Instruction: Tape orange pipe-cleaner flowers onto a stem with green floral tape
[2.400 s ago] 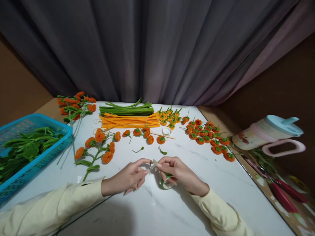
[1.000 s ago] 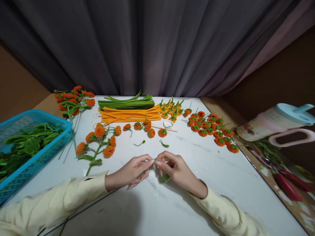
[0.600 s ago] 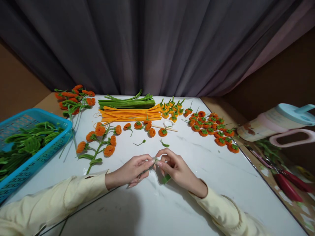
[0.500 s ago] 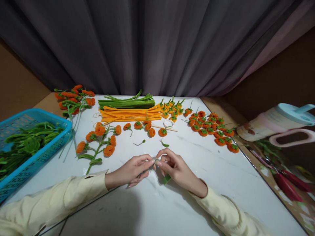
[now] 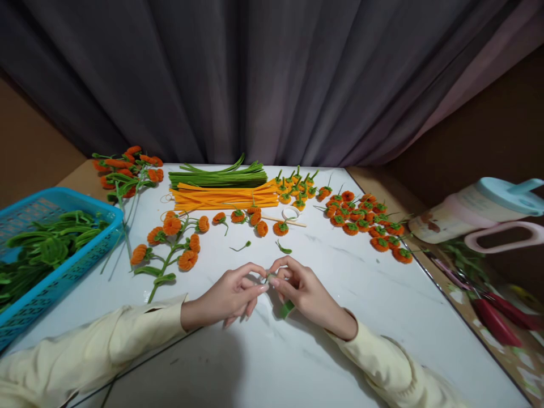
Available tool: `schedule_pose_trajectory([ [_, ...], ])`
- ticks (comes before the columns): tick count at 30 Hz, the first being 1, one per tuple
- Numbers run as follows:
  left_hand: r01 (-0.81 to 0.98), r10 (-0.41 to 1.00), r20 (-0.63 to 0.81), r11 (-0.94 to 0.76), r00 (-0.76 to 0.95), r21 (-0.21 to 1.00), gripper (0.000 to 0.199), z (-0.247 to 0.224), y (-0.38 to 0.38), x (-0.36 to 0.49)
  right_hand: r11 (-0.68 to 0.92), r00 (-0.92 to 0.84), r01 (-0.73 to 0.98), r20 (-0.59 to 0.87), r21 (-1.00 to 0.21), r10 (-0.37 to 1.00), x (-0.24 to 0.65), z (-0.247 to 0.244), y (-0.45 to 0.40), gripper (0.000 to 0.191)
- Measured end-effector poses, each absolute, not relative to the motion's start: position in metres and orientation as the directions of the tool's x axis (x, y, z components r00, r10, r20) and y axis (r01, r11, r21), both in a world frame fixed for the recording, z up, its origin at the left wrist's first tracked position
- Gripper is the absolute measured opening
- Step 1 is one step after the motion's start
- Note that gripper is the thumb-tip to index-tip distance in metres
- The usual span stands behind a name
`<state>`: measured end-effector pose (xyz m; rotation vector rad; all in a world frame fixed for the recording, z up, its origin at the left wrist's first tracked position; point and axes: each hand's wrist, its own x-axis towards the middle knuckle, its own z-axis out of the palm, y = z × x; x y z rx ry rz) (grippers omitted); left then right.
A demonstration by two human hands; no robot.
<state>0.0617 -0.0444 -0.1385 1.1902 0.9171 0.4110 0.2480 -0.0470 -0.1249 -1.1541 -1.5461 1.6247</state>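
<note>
Close together, the two hands meet above the near half of the white worktop (image 5: pixel 340 345), around the middle between its left and right edges. The right hand (image 5: pixel 304 292) is mostly closed, thumb and forefinger pinching a small pale green piece (image 5: pixel 270 277); a green roll (image 5: pixel 287 309) shows below its curled fingers. The left hand (image 5: pixel 238 292) is partly open, its thumb and forefinger slightly apart at the same piece; whether they grip it, I cannot tell. A dark, thin stem (image 5: pixel 148 357) runs from beneath the left wrist toward the worktop's near left corner.

Just beyond the hands lie two small green sprigs, the left one (image 5: pixel 241 246) and the right one (image 5: pixel 284 248). Left of them is a branch (image 5: pixel 169 258) with orange blooms and green leaves. Toward the far edge, green strips (image 5: pixel 219 179) lie behind yellow-orange strips (image 5: pixel 225 198), with yellow flowers (image 5: pixel 300 203) to their right. A white ring (image 5: pixel 285 217) lies by a thin stick (image 5: pixel 300 225). Orange flowers (image 5: pixel 351 228) spread along the right edge, and a tumbler (image 5: pixel 454 218) is beyond it. At the left edge, a blue basket (image 5: pixel 63 284) holds green leaves (image 5: pixel 53 250).
</note>
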Motion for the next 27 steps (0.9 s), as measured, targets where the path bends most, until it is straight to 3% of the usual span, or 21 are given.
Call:
schedule_pose_trajectory([
  [7, 0.306, 0.781, -0.298, 0.144, 0.549, 0.941, 0.033, -0.138, -0.048, 0.061, -0.134, -0.437, 0.143, -0.185, -0.980, 0.880, 0.247, -0.125, -0.047, 0.028],
  [15, 0.303, 0.790, -0.171, -0.019, 0.589, 0.953, 0.031, -0.146, -0.049, 0.056, -0.120, -0.438, 0.160, -0.180, -0.980, 0.881, 0.248, -0.123, -0.047, 0.027],
  [27, 0.279, 0.848, -0.157, 0.012, 0.506, 0.960, 0.031, -0.124, -0.036, 0.051, 0.118, -0.535, 0.284, -0.054, -0.952, 0.843, 0.242, -0.096, -0.019, 0.019],
])
